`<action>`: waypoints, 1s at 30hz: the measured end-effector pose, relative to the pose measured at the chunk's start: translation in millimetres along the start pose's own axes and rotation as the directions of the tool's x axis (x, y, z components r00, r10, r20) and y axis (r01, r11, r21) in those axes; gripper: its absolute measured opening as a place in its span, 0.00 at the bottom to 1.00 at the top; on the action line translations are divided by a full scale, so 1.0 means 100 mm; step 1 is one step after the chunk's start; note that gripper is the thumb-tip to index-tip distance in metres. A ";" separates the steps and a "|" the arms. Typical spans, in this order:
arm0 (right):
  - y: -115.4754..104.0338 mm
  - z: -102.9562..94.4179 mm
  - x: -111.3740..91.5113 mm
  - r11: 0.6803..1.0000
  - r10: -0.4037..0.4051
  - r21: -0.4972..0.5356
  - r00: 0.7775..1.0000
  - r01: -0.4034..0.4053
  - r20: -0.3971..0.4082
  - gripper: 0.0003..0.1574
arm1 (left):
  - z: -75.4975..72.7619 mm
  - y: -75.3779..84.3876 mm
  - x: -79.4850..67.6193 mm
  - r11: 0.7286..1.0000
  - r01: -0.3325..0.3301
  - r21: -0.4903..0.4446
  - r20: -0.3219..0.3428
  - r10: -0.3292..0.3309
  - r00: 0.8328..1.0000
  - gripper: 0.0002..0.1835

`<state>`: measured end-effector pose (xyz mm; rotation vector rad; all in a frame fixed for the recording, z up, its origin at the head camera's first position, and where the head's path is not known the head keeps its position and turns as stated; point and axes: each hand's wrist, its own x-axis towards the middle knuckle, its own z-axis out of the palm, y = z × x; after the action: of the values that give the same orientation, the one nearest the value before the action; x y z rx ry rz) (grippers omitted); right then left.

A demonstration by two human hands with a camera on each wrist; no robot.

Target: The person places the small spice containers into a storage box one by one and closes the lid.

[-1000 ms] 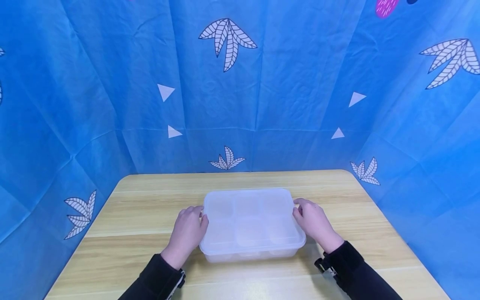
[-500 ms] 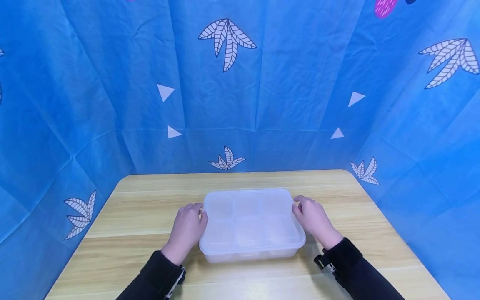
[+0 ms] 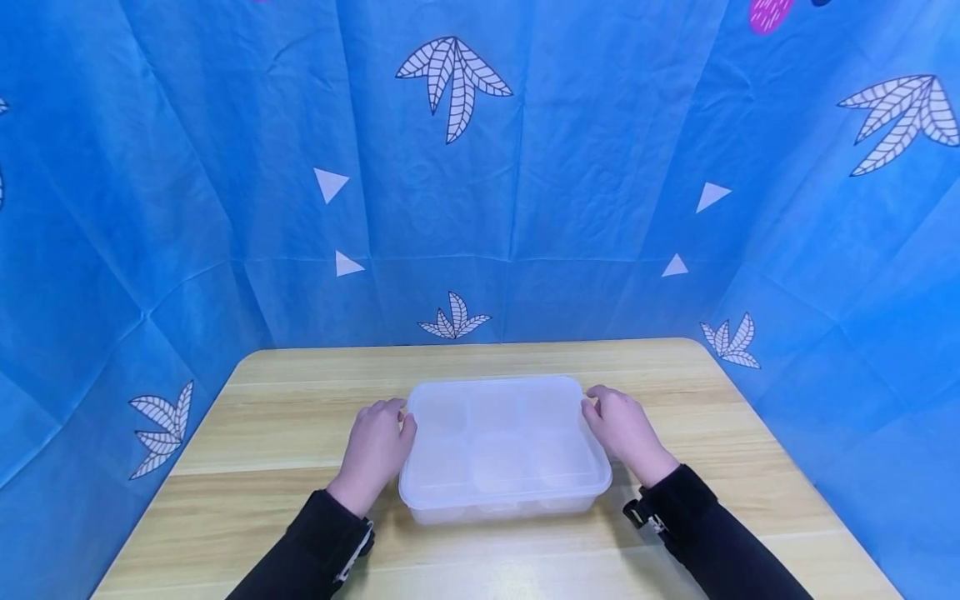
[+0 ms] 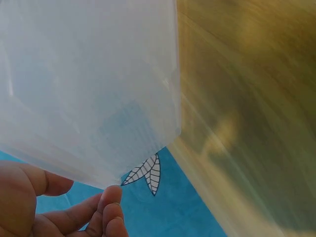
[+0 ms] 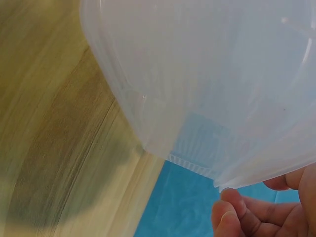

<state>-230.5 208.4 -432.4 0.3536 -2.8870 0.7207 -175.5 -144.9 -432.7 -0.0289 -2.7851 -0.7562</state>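
Note:
A frosted plastic food storage box with several compartments sits on the table, its translucent lid lying over it. At the left side, my left hand holds the lid's edge near the far corner. The left wrist view has its fingertips right at that corner and the thumb along the rim. My right hand grips the opposite edge near the far right corner. Curled fingers meet the lid's corner tab in the right wrist view. The compartments show only faintly through the lid.
The light wooden table has rounded far corners. Behind it and along both sides hangs a blue curtain printed with leaves and triangles. Dark sleeves with wrist-worn devices cover both forearms.
Both hands have slid slightly toward the far corners of the lid, the right one a bit more. The box stays in the same place.

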 end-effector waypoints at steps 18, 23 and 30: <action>-0.05 0.09 0.06 0.989 0.147 0.009 0.979 -0.149 0.141 0.30 | 0.14 -0.03 0.04 0.999 0.042 -0.021 0.034 -0.041 0.999 0.22; -0.05 0.13 0.07 0.989 0.151 -0.014 0.980 -0.150 0.127 0.30 | 0.15 -0.03 0.03 0.999 0.045 -0.012 0.041 -0.045 0.998 0.22; -0.03 0.17 0.07 0.988 0.151 -0.013 0.982 -0.151 0.117 0.29 | 0.16 -0.03 0.01 0.996 0.085 -0.014 0.091 -0.084 0.992 0.23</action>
<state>-237.6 196.5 -445.0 0.1830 -3.0520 0.7410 -180.7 -139.5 -446.8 0.0530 -2.8810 -0.8198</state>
